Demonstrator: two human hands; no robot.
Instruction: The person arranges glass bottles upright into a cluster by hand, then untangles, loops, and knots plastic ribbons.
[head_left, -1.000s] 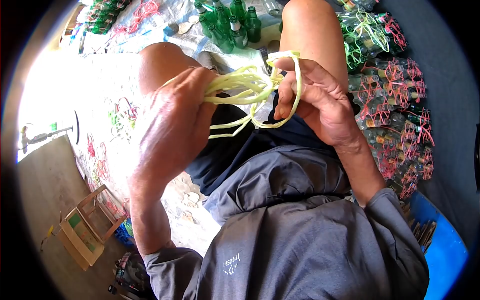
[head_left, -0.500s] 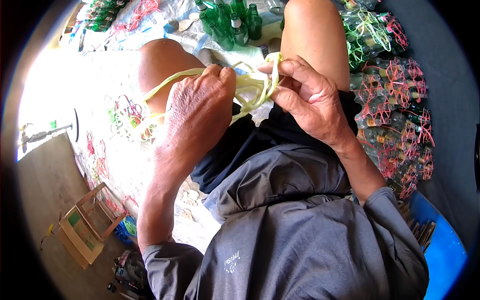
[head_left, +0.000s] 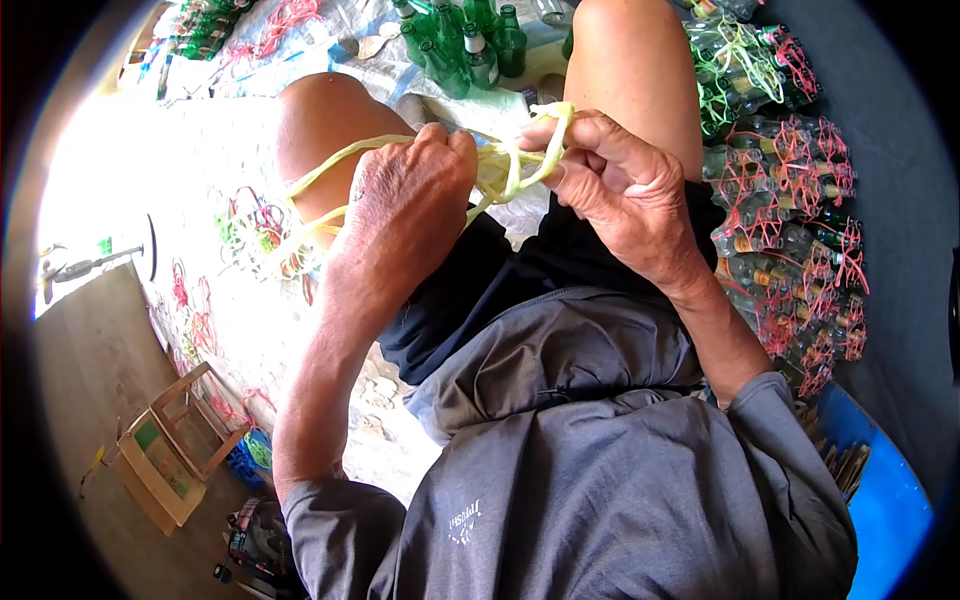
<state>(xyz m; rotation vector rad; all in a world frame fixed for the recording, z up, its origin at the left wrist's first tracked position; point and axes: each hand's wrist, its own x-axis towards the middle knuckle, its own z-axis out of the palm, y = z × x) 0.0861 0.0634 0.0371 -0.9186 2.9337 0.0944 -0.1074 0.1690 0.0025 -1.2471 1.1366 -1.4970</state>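
Between my knees, my left hand is closed round a pale yellow-green cord, with strands hanging out on its left side. My right hand pinches a loop of the same cord between thumb and fingers, and part of the loop lies over the fingertips. Several strands cross the short gap from one hand to the other. The cord inside my left fist is hidden.
Green bottles stand beyond my knees. Stacked bottles tied with pink cord line the right side, above a blue container. Coloured cords lie on the left. A wooden frame is at lower left.
The loop at my right hand has opened out and shifted slightly right over the fingers. My left hand has moved a little to the right, still closed on the cord.
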